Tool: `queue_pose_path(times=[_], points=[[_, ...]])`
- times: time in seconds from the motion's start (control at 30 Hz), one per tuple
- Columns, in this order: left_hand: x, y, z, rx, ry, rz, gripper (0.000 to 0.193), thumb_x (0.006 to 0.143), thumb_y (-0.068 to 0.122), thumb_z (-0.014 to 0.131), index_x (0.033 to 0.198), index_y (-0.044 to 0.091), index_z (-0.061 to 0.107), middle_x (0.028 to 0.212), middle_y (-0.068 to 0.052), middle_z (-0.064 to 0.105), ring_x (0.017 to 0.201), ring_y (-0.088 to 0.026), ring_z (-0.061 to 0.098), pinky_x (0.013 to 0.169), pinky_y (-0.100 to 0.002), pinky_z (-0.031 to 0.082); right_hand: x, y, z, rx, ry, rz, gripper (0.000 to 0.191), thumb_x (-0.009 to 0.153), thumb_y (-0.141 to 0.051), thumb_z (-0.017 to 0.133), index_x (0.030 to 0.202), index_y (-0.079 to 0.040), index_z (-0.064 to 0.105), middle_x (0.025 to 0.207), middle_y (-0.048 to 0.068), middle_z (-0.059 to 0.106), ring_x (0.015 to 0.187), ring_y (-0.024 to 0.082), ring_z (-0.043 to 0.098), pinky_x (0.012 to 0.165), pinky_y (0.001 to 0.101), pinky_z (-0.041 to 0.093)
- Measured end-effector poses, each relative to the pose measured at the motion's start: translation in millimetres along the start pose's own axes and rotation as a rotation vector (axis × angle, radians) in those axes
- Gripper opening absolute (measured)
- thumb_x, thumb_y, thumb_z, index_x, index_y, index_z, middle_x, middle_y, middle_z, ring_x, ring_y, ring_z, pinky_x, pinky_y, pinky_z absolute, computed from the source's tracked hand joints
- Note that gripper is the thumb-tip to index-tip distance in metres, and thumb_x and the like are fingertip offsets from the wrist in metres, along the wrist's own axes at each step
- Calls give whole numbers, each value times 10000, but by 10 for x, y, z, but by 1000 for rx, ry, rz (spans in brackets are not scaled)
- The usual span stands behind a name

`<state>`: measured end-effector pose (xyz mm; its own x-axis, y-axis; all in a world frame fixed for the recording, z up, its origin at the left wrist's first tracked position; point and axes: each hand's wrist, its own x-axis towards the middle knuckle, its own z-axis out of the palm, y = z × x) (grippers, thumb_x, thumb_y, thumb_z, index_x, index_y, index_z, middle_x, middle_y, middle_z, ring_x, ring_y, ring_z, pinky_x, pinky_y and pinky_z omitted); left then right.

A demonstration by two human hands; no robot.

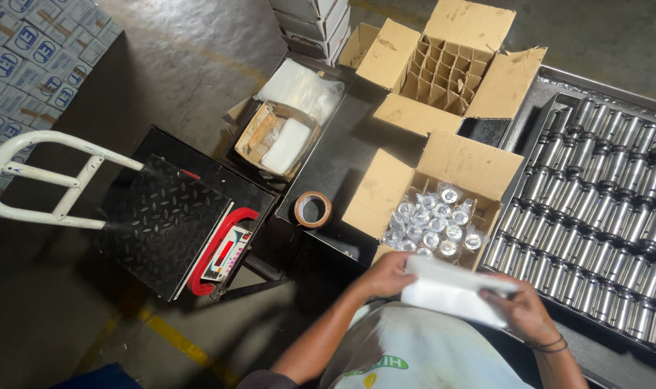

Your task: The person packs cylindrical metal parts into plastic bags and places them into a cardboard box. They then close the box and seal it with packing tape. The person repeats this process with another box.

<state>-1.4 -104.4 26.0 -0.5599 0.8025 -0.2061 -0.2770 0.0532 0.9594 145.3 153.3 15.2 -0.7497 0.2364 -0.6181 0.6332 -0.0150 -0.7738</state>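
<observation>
Beside the filled carton (436,223), the left hand (387,276) and right hand (519,308) are gripping a white bag (454,289), apparently opening it; spreading its mouth likely comes next.

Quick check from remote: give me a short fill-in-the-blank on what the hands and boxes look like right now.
1. Both hands, left hand and right hand, hold a white ____.
2. The near carton holds wrapped parts; the far carton holds only ____.
3. The tape roll lies to the carton's ____.

Missing: bag; dividers; left

tray (558,79) cut off right, sheet (450,292) blurred
</observation>
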Motion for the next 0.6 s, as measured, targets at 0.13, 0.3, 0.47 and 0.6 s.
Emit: queue_pose_path(times=[0.13,0.3,0.47,0.6], points=[[145,-32,-114,167,22,-108,284,891,-77,547,1068,39,735,1028,-102,720,1008,-270,691,960,-426,539,155,333,24,275,-128,-118,338,863,-35,649,1187,-28,747,1006,244,771,667,264,728,504,346,617],[293,107,-192,-751,-56,-41,336,914,129,634,1237,40,659,1167,-98,746,1133,-243,700,1053,-426,547,263,341,119,538,61,-291,220,943,-10,648,1147,23,727,1110,277,745,754,282,747,497,275,551],[667,127,125,-912,160,81,433,957,172,651,1369,71,568,1242,-80,727,1160,-189,702,1024,-360,565,-51,-323,491,-393,318,-869,393,772,-15,698,1157,-71,755,1406,240,619,1030,364,711,745,364,601],[1084,-26,182,-729,493,91,271,1018,160,618,1240,7,647,1062,-180,729,954,-280,726,830,-391,600,-196,-705,547,-847,55,-1115,699,601,-149,848,1263,33,719,1487,392,437,1178,502,595,957,478,560]])
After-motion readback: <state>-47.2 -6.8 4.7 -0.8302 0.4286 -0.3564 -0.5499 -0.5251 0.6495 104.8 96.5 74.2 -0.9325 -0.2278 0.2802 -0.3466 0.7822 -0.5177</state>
